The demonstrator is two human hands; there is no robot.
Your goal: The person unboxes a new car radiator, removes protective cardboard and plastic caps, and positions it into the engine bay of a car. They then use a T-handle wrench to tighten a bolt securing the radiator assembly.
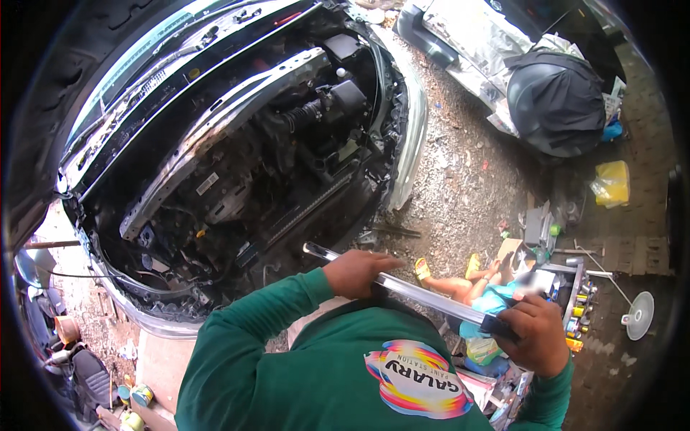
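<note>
A long, straight, shiny silver bar (pixel 431 296), partly see-through looking, with a dark block at its right end, slants across in front of my chest. My left hand (pixel 359 274) is closed round it near its left end, fingers pointing right. At the other end my right hand (pixel 535 334) grips the dark block (pixel 496 327). Just beyond my left hand lies the open engine bay (pixel 251 158) of a car, with the engine, an air hose and a radiator showing. The bar's left tip is near the bay's front edge, apart from the engine.
Close by on the right sits another person in blue clothes (pixel 467 327) and yellow sandals (pixel 422 269). A rack of cans (pixel 575 309) and a white round dish on a rod (pixel 637 316) stand further right. A covered vehicle part (pixel 557 104) is at the far right; paint cans (pixel 141 394) lie lower left.
</note>
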